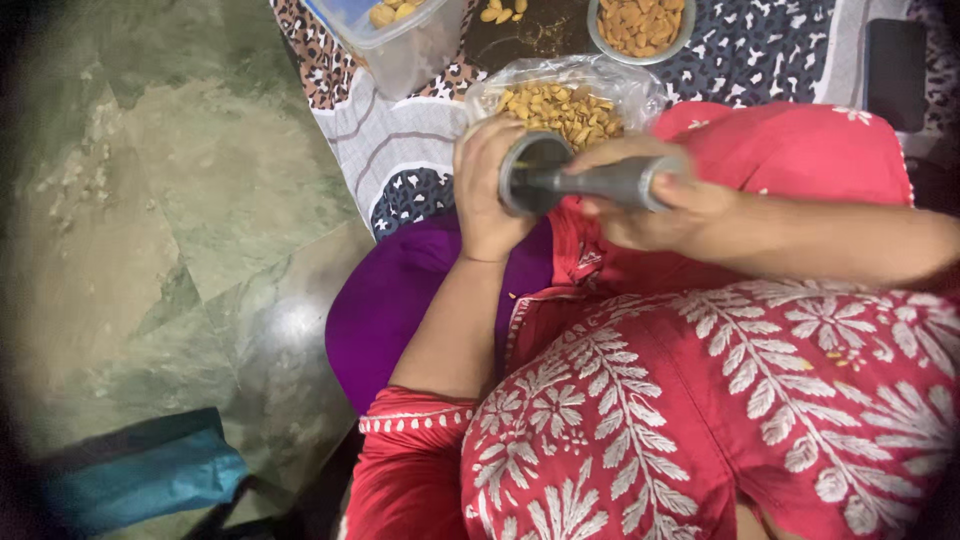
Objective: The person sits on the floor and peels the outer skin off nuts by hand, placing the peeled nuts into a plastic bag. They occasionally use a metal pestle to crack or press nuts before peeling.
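From the head camera, the left hand [488,190] wraps its fingers tight around a small metal cup [532,172], held over the lap. The right hand [655,205] grips a grey metal pestle [600,182], its end inside the cup. A clear bag of nuts [560,105] lies just behind, still quite full. A bowl of almonds [640,25] and a plastic box [400,35] sit farther back on the patterned cloth [400,150].
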